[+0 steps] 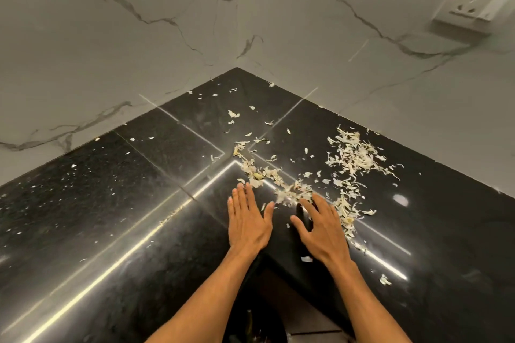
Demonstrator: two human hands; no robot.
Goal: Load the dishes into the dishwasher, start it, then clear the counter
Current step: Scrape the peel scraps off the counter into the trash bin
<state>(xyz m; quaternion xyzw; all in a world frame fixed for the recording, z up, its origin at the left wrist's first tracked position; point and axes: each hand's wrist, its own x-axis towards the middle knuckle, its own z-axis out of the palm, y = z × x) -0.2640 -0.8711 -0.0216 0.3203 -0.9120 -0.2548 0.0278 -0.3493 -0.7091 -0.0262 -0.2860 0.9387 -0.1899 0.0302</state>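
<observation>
On the counter (pixel 111 217), both hands rest beside peels (pixel 354 156).

View from above of a glossy black speckled stone counter (pixel 111 231) that runs into a corner between pale grey marble-veined wall tiles (pixel 139 36). A white plastic wall socket with a switch (pixel 473 3) sits on the right-hand wall. Thin, dry, cream-coloured peel scraps (pixel 354 159) are strewn over the counter, thickest near the right wall, with a looser trail running towards the hands. The person's left hand (pixel 248 223) lies palm down on the counter, fingers straight and close together. The right hand (pixel 323 234) is just beside it, palm down and fingers spread, its fingertips at the edge of the trail of scraps.
</observation>
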